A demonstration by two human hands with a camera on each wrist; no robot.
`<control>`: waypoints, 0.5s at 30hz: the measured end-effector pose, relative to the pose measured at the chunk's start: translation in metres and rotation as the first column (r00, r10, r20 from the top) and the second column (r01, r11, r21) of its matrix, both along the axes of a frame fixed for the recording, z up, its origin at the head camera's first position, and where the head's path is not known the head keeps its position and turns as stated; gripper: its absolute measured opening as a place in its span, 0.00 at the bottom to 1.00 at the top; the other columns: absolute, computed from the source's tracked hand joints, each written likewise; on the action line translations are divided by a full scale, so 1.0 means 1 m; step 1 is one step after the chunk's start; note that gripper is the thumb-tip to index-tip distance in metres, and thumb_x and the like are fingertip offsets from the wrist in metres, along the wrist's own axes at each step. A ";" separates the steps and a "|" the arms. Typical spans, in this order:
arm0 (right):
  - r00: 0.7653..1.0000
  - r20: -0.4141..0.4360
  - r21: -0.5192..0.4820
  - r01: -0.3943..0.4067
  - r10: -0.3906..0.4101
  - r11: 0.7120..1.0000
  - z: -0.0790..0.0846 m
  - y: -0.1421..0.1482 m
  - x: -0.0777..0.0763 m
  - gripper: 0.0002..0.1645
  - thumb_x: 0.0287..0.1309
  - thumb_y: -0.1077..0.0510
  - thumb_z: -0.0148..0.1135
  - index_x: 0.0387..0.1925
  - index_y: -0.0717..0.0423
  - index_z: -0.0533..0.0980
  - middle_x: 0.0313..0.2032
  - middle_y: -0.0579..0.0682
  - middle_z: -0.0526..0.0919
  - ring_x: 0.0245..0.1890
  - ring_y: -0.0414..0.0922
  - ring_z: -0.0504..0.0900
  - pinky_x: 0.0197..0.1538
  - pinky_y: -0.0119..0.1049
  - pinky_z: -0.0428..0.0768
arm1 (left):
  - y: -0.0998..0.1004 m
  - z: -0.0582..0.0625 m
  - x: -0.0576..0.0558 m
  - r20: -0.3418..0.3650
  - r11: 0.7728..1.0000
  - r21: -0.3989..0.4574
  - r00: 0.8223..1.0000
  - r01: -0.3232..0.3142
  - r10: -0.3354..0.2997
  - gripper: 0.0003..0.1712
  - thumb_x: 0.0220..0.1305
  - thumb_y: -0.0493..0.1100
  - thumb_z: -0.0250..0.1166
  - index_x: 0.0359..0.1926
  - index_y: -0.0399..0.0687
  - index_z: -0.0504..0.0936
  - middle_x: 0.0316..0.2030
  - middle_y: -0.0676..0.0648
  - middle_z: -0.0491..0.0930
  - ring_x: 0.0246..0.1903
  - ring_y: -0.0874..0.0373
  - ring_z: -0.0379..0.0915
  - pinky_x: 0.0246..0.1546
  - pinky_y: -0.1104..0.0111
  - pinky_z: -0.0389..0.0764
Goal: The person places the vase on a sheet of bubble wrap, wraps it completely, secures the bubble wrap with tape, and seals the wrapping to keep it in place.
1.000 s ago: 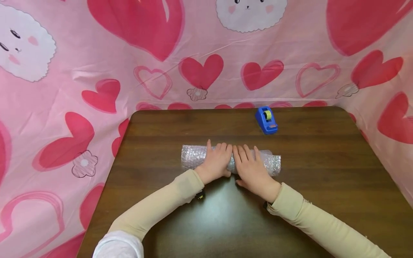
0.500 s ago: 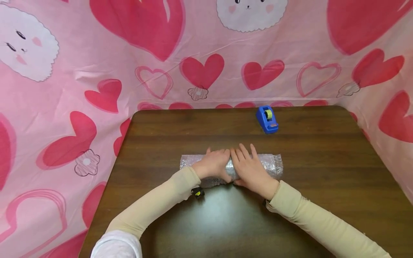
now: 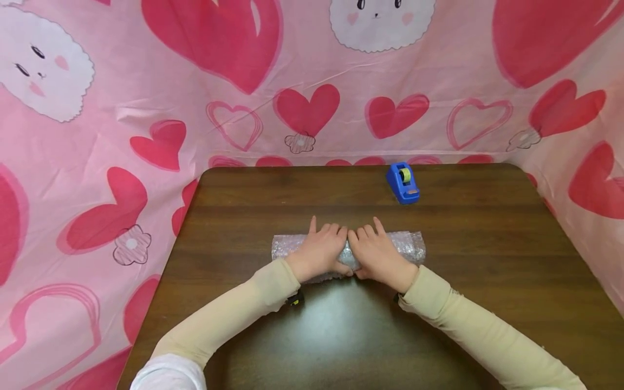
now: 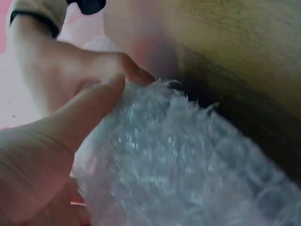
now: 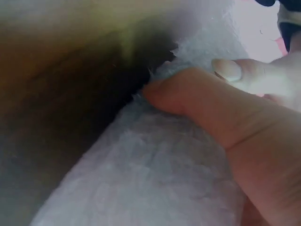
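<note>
- The left hand point(image 3: 317, 252) and right hand point(image 3: 381, 257) sit side by side over the middle of the bubble-wrap roll point(image 3: 287, 246), thumbs on its near side, most fingers close together across the top, each little finger sticking out apart.
- Both hands seem to grip the roll between thumbs and fingers; the wrist views are blurred, so I can't tell how hard the hidden fingertips press.
- The thumbs lie by the ragged edge point(image 4: 181, 100) of the wrap; were both to let go, it could well spring open.
- With both hands crowded at the centre, the two ends go unheld and might loosen or slide out of line; the right end already looks uneven.
- Squeezing too hard could pop bubbles or flatten the roll.
- The roll lies crosswise on the smooth-looking table point(image 3: 439, 336) and could skid under uneven pushing.
- The tape dispenser point(image 3: 403, 187) stands beyond, well apart; reaching for it would free one side.
</note>
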State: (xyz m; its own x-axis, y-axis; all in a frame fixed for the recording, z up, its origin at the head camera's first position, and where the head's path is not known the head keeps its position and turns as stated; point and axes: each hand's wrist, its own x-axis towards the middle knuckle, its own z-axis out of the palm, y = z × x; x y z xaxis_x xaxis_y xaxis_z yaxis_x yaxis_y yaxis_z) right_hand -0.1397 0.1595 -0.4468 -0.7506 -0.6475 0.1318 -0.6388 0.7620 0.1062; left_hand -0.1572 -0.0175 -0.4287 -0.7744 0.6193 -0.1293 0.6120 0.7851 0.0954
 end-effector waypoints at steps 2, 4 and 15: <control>0.999 0.037 0.003 0.011 -0.011 1.000 0.003 -0.001 -0.003 0.53 0.26 0.40 0.89 0.51 0.67 0.76 0.42 0.63 0.84 0.48 0.61 0.82 0.65 0.69 0.71 | -0.001 -0.001 0.004 -0.073 1.000 -0.016 0.997 0.010 -0.011 0.59 0.48 0.74 0.77 0.70 0.39 0.73 0.62 0.41 0.79 0.61 0.45 0.76 0.69 0.31 0.60; 0.996 0.083 0.007 0.025 -0.026 1.000 0.007 -0.002 -0.007 0.53 0.27 0.40 0.89 0.51 0.67 0.76 0.42 0.63 0.84 0.48 0.61 0.82 0.64 0.70 0.71 | 0.000 -0.003 0.008 -0.127 1.000 -0.031 0.992 0.006 -0.010 0.61 0.47 0.74 0.77 0.71 0.38 0.72 0.63 0.41 0.79 0.61 0.46 0.77 0.69 0.32 0.62; 0.982 0.153 0.021 0.109 -0.111 0.994 0.017 -0.003 -0.010 0.66 0.32 0.37 0.89 0.67 0.71 0.70 0.55 0.67 0.81 0.61 0.67 0.76 0.69 0.73 0.62 | 0.002 -0.007 0.000 -0.239 0.998 -0.041 0.969 0.056 -0.064 0.51 0.47 0.67 0.80 0.61 0.37 0.77 0.50 0.43 0.86 0.49 0.48 0.84 0.68 0.43 0.71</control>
